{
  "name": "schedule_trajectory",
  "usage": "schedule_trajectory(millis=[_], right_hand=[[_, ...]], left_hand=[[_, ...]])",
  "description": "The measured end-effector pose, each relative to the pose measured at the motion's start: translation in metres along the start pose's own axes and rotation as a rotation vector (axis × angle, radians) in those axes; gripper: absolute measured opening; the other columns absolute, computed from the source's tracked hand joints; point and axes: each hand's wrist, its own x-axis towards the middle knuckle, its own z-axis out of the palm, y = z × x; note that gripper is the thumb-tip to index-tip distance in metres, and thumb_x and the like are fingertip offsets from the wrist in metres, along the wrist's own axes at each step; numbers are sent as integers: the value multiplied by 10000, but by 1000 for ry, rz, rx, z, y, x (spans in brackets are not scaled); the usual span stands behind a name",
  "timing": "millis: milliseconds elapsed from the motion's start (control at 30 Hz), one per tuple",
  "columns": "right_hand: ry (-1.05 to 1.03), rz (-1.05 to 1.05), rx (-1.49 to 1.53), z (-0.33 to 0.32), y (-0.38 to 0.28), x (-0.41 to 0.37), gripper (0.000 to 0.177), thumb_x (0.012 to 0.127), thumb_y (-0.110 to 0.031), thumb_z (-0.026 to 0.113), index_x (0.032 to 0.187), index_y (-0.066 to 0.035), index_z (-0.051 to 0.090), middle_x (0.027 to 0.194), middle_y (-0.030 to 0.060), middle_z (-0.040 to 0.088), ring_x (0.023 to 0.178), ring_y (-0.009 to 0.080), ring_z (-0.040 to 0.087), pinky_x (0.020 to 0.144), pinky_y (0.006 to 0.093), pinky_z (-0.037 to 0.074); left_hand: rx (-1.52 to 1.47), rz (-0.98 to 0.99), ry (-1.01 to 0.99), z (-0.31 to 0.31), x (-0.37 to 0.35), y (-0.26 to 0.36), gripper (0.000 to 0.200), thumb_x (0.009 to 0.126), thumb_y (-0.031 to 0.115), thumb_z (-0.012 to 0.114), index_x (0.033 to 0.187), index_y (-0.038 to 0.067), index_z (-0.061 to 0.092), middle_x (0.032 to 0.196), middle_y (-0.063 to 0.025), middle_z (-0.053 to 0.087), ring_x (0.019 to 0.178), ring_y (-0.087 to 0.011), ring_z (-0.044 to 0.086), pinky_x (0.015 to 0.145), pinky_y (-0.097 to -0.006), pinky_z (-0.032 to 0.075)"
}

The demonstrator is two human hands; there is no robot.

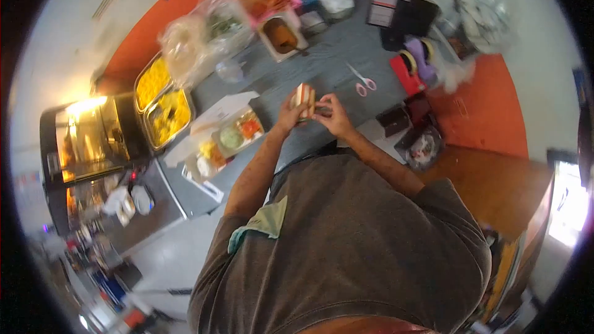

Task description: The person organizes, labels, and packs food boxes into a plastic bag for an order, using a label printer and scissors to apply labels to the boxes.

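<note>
A striped carton (302, 95), red and white, was held above the near edge of the bench (337, 46). The left hand (291, 113) gripped it, fingers wrapped around its side; the right hand (333, 116) had its fingertips drawn together at the opposite side, though whether they pinched it could not be told. Beyond, towards the right end, lay one pair of scissors (367, 85), pink-handled, and one red tape dispenser (403, 75). A black box (408, 11) near the far right corner bore pale labels (384, 0), their print too small to read. Left of the hands, one open white food box (213, 117) stood by the near edge. Two metal trays (192, 109) of yellow food occupied the left end; one sauce tub (285, 56) stood towards the far edge.
</note>
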Motion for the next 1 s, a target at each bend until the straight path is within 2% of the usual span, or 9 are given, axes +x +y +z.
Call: schedule_trajectory(millis=[33, 167, 233, 300, 600, 667, 800, 900, 1000], right_hand=[[16, 92, 205, -9, 14, -5, 263, 804, 9, 660, 1052, -13, 579, 1140, 99, 592, 993, 189, 620, 856, 287, 507], [19, 169, -149, -18, 36, -50, 269, 783, -19, 691, 1018, -29, 560, 1048, 89, 620, 990, 175, 602, 869, 313, 490], [112, 166, -122, -16, 25, -84, 241, 799, -81, 693, 998, -26, 568, 980, 96, 640, 978, 174, 604, 862, 309, 483], [345, 186, -158, -9, 31, -125, 240, 792, -119, 696, 978, -20, 581, 935, 99, 646, 909, 187, 614, 816, 326, 489], [1364, 422, -216, 22, 66, -379, 166, 809, -169, 635, 897, -29, 642, 874, 127, 667, 847, 214, 636, 764, 342, 491], [1778, 264, -359, 13, 75, -439, 152, 824, -159, 616, 886, -24, 644, 884, 138, 664, 864, 247, 637, 788, 349, 484], [2157, 472, -434, -20, 59, -549, 166, 832, -137, 589, 957, -32, 614, 925, 179, 645, 904, 347, 612, 822, 407, 463], [2042, 393, -681, -55, 68, -603, 247, 828, -107, 578, 1064, -38, 548, 1014, 204, 598, 984, 371, 564, 867, 429, 425], [1970, 389, -564, -82, 73, -624, 264, 823, -108, 580, 1074, -38, 537, 1032, 198, 590, 1013, 373, 547, 882, 434, 413]], left_hand=[[523, 455, 143, 0, 14, -20, 744, 756, 371, 704, 1403, 270, 352, 1269, -169, 491, 1136, -326, 494, 936, -550, 389], [1275, 526, -46, 3, -18, -12, 822, 687, 446, 738, 1403, 280, 369, 1489, -211, 200, 1355, -391, 226, 1000, -636, 260], [1434, 355, -35, 10, -39, 0, 770, 772, 480, 659, 1427, 248, 329, 1514, -205, 151, 1369, -430, 180, 951, -729, 220], [1654, 564, -5, 11, -37, -12, 681, 879, 489, 524, 1449, 203, 283, 1519, -200, 141, 1383, -457, 109, 921, -777, 184], [1564, 706, 65, 5, -18, -35, 547, 960, 447, 387, 1436, 192, 299, 1532, -128, 156, 1397, -377, 164, 943, -780, 154], [1711, 618, 67, 20, -38, -17, 621, 924, 520, 423, 1430, 179, 305, 1528, -144, 151, 1400, -363, 151, 951, -771, 156], [1547, 783, 218, 66, -84, -10, 803, 825, 572, 568, 1369, 18, 361, 1444, -222, 308, 1341, -353, 293, 995, -699, 209], [793, 793, -539, 149, -148, 1, 531, 838, 368, 651, 1207, 2, 543, 1223, -228, 544, 1171, -368, 482, 1014, -405, 350], [611, 713, -981, 266, -215, -62, 450, 835, 263, 659, 1213, 46, 547, 1181, -182, 570, 1123, -329, 510, 1002, -404, 362]])
